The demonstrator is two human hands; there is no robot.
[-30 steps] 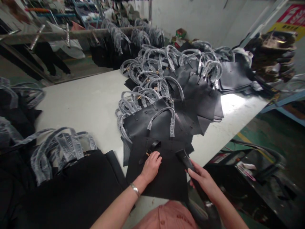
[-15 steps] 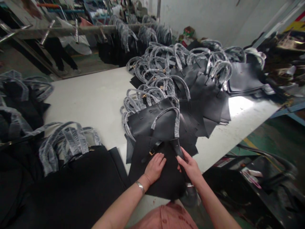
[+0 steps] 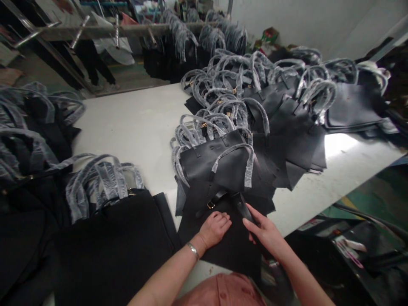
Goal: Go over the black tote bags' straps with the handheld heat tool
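Right hand (image 3: pixel 264 231) pinches a black strap (image 3: pixel 244 207) between thumb and fingers, its flat end at the upper right of the black panel (image 3: pixel 234 250). Left hand (image 3: pixel 216 229) rests palm down on this panel, fingers close together, flattening rather than gripping. The panel lies at the near edge of the white counter (image 3: pixel 121 123); it looks light and bendy, likely to slide unless pressed near its middle. The strap seems firmer yet flexible, smooth enough to slip, and best held just behind its flat end. A small gold buckle (image 3: pixel 211 205) sits on the panel's upper left. Beyond the panel lie a plastic-wrapped handle (image 3: pixel 249 170) and overlapping black leather pieces (image 3: pixel 295 136); farther off, more wrapped handles (image 3: pixel 181 36) hang from a rail (image 3: pixel 134 30).
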